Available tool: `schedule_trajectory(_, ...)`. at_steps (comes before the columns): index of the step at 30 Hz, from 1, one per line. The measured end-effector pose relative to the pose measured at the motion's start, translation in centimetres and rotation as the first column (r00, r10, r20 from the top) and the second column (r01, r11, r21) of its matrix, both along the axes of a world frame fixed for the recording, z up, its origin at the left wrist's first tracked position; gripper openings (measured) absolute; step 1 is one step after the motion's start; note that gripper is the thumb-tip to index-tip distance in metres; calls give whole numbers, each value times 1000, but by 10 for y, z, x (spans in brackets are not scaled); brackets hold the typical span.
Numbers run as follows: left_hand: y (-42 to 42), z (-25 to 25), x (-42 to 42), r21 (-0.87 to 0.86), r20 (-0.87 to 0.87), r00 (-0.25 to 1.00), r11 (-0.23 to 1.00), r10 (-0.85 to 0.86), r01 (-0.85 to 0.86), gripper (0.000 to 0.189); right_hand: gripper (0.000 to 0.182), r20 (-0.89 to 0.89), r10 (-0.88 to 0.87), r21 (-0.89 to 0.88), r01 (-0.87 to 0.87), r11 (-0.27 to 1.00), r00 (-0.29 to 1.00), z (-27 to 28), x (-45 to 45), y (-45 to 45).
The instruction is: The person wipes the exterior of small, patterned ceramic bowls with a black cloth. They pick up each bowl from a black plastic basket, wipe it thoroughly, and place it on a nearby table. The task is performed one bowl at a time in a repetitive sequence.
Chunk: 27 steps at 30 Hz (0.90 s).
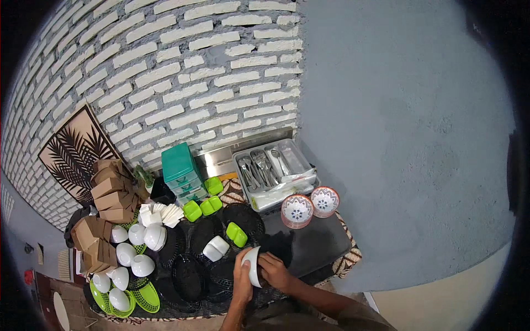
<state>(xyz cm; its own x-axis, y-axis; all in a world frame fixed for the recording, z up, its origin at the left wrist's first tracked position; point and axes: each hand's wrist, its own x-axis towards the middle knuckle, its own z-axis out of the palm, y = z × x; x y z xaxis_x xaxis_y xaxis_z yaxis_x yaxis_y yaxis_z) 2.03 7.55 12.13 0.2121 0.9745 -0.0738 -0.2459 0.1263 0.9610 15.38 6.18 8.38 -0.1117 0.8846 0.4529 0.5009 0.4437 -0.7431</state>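
Observation:
My left hand (242, 275) holds a white bowl (251, 267) tilted on its side, its outside turned to the left. At the bowl's open side is my right hand (273, 269), its fingers partly hidden by the rim; whether it grips anything I cannot tell. Just beyond my hands, a white divided sauce dish (216, 248) and a green divided dish (237, 234) rest on black oval baskets (188, 277). Two stacks of patterned bowls, one nearer (297, 211) and one farther (325, 200), stand to the right on a black tray (319, 244).
Behind stand a cutlery tray (269, 169), a teal drawer unit (180, 165) and green divided dishes (192, 211). To the left are upturned white bowls (143, 265), green baskets (147, 297), brown paper food boxes (109, 188) and folded white napkins (170, 215). A brick wall (215, 85) borders the table.

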Motion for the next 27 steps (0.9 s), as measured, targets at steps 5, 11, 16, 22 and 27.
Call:
schedule_trajectory(5,20,7,-4,413,-340,940,899,0,149,46,33,-311,175,-368,-289,884,934,-23,18,10)
schedule_trajectory(11,37,-49,0,263,50,985,949,165,-172,57,38,261,687,-722,-335,605,678,14,62,35)
schedule_trajectory(16,60,-24,19,-223,631,739,967,237,-119,55,54,276,305,-639,-63,767,911,-23,71,36)
schedule_trajectory(22,64,-27,54,-353,662,707,936,248,3,49,122,-204,73,-405,-152,902,976,11,84,11)
schedule_trajectory(27,68,-40,106,-256,428,904,958,-10,132,50,124,-407,-171,-253,70,965,897,2,113,2)
